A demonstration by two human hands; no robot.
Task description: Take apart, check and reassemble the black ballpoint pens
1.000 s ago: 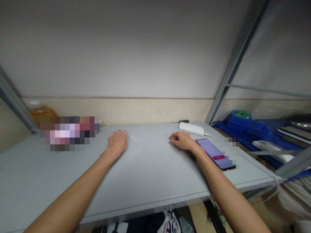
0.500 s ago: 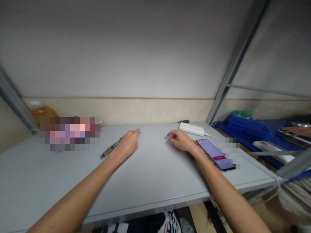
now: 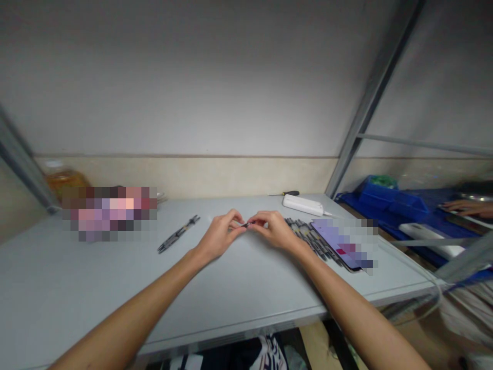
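Observation:
My left hand [image 3: 220,234] and my right hand [image 3: 272,228] meet above the middle of the grey table [image 3: 231,298]. Both are closed in a pinch, fingertips almost touching, around a small dark piece [image 3: 245,225] with a paler end; its kind is too small to make out. Left of my left hand lie slim dark pen-like sticks [image 3: 179,234], close together and slanted. Several similar dark sticks [image 3: 308,239] lie in a row beside my right hand and wrist, partly covered by the forearm. A phone [image 3: 327,234] with a lit screen, partly blurred out, rests against that row.
Behind the right hand are a white power strip [image 3: 303,205] with a cable and a screwdriver [image 3: 290,193]. A bottle of amber liquid [image 3: 67,180] stands at the back left near a blurred-out patch. Beyond the metal frame, another person's hand [image 3: 472,207] shows near blue trays [image 3: 375,194].
My left hand has left the sticks on the left and moved right. My right hand has shifted slightly left, so the two now meet on a small dark piece. More sticks show beside the phone.

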